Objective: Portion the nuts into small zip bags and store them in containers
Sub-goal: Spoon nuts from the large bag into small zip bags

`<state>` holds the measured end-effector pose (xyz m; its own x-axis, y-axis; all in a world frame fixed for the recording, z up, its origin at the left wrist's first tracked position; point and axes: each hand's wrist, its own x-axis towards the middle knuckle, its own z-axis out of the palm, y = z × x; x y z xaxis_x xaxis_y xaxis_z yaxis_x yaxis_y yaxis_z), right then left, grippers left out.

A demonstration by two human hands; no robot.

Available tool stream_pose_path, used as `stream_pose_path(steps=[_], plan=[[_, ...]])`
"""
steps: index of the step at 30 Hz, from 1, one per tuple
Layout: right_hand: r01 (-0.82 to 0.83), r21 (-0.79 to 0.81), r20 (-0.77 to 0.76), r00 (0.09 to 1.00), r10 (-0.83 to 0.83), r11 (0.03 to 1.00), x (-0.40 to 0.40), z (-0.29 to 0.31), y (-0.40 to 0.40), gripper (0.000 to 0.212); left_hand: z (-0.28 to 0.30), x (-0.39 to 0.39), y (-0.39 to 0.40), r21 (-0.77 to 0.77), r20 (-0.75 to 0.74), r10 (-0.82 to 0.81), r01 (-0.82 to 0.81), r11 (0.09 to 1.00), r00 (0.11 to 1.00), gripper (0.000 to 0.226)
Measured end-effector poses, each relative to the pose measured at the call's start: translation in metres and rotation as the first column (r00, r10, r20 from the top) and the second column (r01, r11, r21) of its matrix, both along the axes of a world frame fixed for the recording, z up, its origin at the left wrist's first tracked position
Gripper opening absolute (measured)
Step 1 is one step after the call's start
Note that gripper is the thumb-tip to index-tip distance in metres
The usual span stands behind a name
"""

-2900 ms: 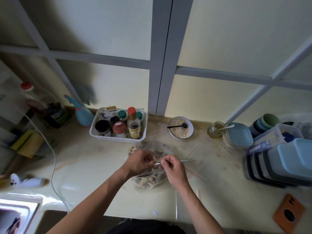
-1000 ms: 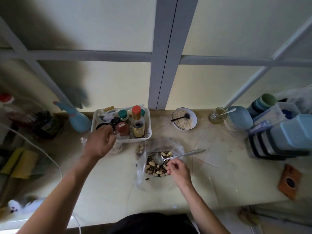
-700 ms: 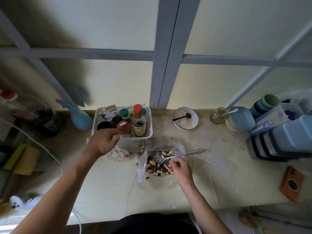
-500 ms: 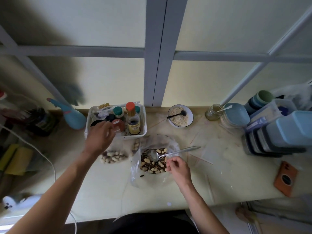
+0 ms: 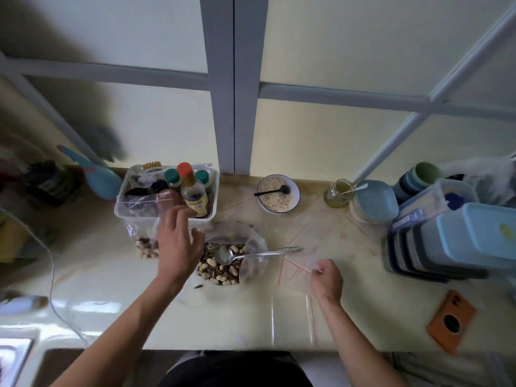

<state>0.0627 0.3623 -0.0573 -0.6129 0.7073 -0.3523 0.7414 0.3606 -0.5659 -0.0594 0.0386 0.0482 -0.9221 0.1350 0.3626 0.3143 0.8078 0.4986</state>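
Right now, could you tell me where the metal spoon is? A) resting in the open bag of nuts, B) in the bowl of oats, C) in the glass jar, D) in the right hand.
A: the metal spoon lies with its bowl on the mixed nuts in the open bag of nuts, its handle sticking out to the right, and neither hand holds it.

white-rimmed bowl [image 5: 278,194], orange card [image 5: 451,321], pale blue lids [image 5: 474,236], red-capped bottle [image 5: 192,191]

Left hand [image 5: 176,247] released filled bag [image 5: 139,230]; right hand [image 5: 327,279] pinches empty bag [image 5: 300,270]
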Motion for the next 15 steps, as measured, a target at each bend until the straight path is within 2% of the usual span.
stream_pose_path(steps=[3,6,11,15], plan=[[-0.308,0.232,0.116,0.951,0.288,0.923,0.008,-0.031,0.027,0.042,-0.013,0.034,0.028,0.004,0.028,-0.065,0.065,0.998,0.997,0.034],[-0.401,0.242,0.141,0.915,0.377,0.883,0.019,-0.04,0.026,0.051,-0.028,0.065,0.049,-0.004,0.109,-0.153,0.155,0.988,0.982,0.036],[-0.418,0.273,0.021,0.903,0.429,0.866,0.017,-0.028,0.028,0.031,-0.048,0.104,0.068,-0.028,0.277,-0.237,0.255,0.967,0.931,0.035],[-0.407,0.277,-0.06,0.897,0.438,0.87,0.006,-0.01,0.034,0.015,-0.053,0.112,0.082,0.069,0.383,-0.282,0.278,0.958,0.88,0.033]])
